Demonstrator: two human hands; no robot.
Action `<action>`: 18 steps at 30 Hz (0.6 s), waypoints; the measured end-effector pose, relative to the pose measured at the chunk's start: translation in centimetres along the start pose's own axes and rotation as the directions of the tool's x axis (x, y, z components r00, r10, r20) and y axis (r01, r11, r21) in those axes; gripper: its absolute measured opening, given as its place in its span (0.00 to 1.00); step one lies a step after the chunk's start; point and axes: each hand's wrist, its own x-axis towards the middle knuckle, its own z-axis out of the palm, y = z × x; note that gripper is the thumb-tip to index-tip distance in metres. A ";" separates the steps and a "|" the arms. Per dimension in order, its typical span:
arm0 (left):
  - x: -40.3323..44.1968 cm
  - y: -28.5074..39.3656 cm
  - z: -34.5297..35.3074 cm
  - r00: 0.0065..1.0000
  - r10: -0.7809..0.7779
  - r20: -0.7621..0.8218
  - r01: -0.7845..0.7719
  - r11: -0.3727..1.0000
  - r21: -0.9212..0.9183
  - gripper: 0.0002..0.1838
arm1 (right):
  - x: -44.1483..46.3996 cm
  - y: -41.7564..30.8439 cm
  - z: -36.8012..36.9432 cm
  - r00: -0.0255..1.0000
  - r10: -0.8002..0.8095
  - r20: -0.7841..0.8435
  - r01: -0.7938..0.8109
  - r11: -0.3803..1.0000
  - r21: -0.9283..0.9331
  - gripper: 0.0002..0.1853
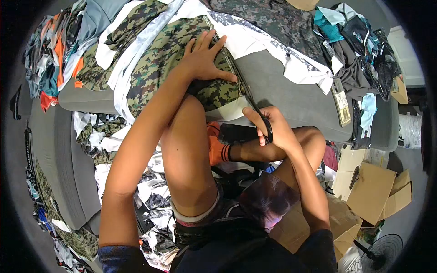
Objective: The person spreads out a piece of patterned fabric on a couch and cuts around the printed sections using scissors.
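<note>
My left hand (pixel 207 59) lies spread on a green camouflage fabric (pixel 157 63), its fingers apart near the fabric's right edge. Fingers wrapped round the black handles of long scissors (pixel 249 93), my right hand (pixel 271 127) is just below the fabric's lower right corner. The scissor blades point up and left along the fabric edge, beside my left thumb; whether they are parted is hard to tell. A pale strip (pixel 230 110) shows at the fabric's lower edge. Under the fabric is a grey padded surface (pixel 268 77).
Dark camouflage fabric (pixel 277 27) lies at the top. Piled coloured scraps (pixel 54 50) are at the upper left, teal and black pieces (pixel 359 41) at the upper right. Cardboard boxes (pixel 371 191) and a fan (pixel 382 255) stand lower right. White scraps (pixel 154 191) lie beside my legs.
</note>
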 end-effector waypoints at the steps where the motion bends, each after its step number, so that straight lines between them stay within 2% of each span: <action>1: 0.0 0.0 0.0 1.000 -0.001 0.003 0.001 1.000 -0.001 0.68 | 0.0 0.0 0.1 1.000 0.002 -0.002 -0.002 1.000 -0.007 0.31; 18: 0.0 0.0 -0.2 1.000 -0.007 0.024 0.007 1.000 -0.013 0.69 | -0.2 -0.2 0.1 1.000 -0.001 0.008 0.002 0.998 -0.060 0.29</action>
